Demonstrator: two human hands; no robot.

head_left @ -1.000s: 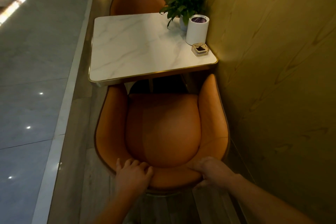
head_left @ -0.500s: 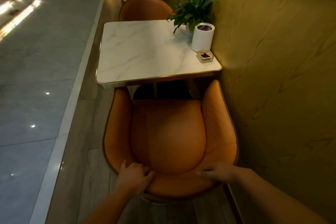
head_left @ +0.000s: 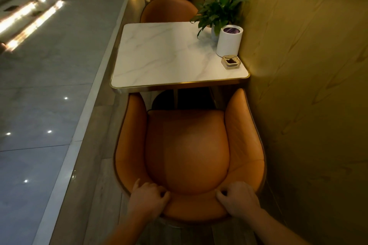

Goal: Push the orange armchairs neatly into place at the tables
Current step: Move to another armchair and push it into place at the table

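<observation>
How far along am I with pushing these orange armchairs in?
Done: the far armchair looks snug against the table. In hand: left hand and right hand grip the near armchair by its back, arm tips at the table edge. Left: seat outside the table; push further.

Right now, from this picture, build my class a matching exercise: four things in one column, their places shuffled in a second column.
1. green leafy potted plant
2. white cylindrical container
3. small square clear ashtray
4. person's left hand

A. gripping the backrest of the orange padded armchair
B. nearest the front edge of the white marble table
C. farthest back on the table
D. between the other two table things

Pairs: 1-C, 2-D, 3-B, 4-A
</observation>
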